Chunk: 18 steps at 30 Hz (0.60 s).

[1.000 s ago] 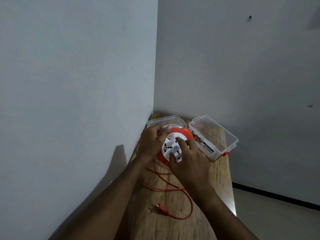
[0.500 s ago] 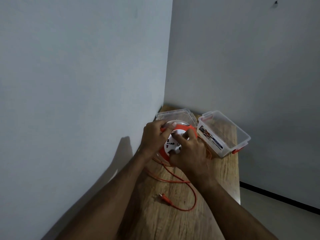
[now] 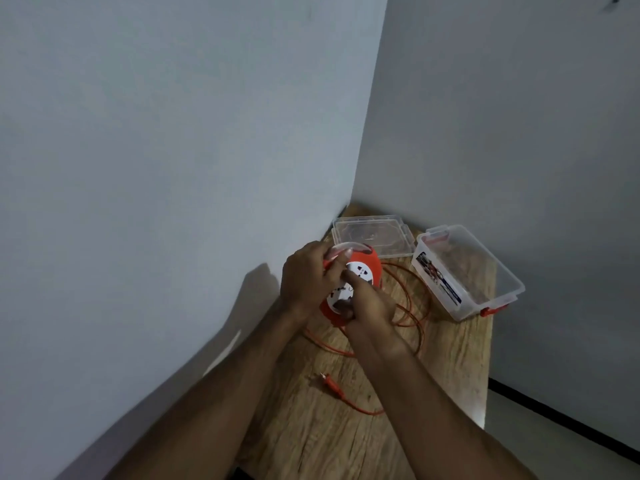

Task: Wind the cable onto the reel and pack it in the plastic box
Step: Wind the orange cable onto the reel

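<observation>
Orange reel (image 3: 360, 271) sits mid-table (image 3: 460, 355), gripped by both hands: left hand (image 3: 308, 275) curls round its 10 o'clock rim, right hand (image 3: 370, 303) pinches its white face. Loose cable (image 3: 414, 306) trails toward 5, plug (image 3: 332, 384) at 6. Box (image 3: 467, 271) w/o lid (image 3: 372, 233) at 2.

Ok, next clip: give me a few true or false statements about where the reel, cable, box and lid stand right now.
1. Both hands hold the orange reel. True: left hand at its upper rim, right hand at its lower edge.
2. The reel sits inside the plastic box. False: the box stands apart, to the right.
3. The cable is fully wound. False: loops lie loose on the table.
4. The plug lies free on the table. True.
5. The lid is on the box. False: it lies beside the box, behind the reel.
</observation>
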Available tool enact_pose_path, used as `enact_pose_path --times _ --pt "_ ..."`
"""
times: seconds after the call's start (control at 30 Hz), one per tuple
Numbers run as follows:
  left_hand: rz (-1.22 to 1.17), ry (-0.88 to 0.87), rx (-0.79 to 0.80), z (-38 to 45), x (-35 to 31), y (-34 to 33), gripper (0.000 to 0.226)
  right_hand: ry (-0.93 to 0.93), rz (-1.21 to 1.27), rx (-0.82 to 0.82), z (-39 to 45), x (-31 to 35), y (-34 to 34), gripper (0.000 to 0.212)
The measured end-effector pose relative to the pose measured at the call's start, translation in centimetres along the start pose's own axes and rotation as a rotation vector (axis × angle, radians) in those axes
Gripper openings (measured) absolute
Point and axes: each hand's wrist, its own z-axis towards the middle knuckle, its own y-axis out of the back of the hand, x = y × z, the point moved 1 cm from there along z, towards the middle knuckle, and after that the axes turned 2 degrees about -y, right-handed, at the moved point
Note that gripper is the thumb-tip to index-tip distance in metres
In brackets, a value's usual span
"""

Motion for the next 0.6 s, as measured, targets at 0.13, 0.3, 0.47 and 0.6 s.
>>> enact_pose_path --times 0.13,0.3,0.47,0.6 --pt "-0.089 0.184 -0.051 -0.7 1.1 0.9 0.040 0.597 -0.574 -0.011 -1.7 0.7 2.5 0.032" --pt "-0.166 0.221 -0.004 -0.8 0.7 2.0 0.041 1.507 -1.148 0.058 -3.8 1.1 4.1 0.039" --pt "-0.197 0.199 0.015 -1.1 -0.3 2.4 0.038 1.445 -1.429 0.151 -5.3 1.2 3.5 0.077" --pt "-0.230 0.219 0.000 -1.7 -0.3 2.6 0.043 1.382 -1.464 0.124 -5.5 0.7 3.7 0.084"
